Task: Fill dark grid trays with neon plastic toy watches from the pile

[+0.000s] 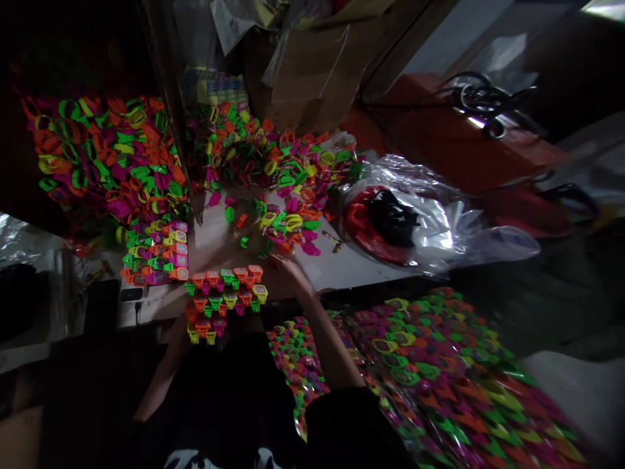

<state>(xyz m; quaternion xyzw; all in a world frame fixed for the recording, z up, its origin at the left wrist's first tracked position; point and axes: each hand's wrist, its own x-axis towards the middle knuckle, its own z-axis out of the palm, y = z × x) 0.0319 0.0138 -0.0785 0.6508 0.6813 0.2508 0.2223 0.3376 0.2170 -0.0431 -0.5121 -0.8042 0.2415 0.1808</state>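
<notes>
A block of bright toy watches (229,296), stacked in rows of orange, green, yellow and pink, sits in front of my body. My left hand (181,326) grips it from the left and below; most of its fingers are hidden behind the watches. My right hand (290,272) is over the table edge with fingers stretched toward the loose pile, and nothing can be made out in it. Just beyond its fingertips is a dark green toy watch (265,247). Loose toy watches (293,221) in mixed colours lie scattered farther up the white tabletop (351,270).
Stacked watches (159,251) stand at the left, below a large heap (107,150) behind an upright board (170,98). A clear plastic bag (439,228) with red and black contents lies right. Bagged watches (439,352) fill the lower right. A cardboard box (317,71) stands behind.
</notes>
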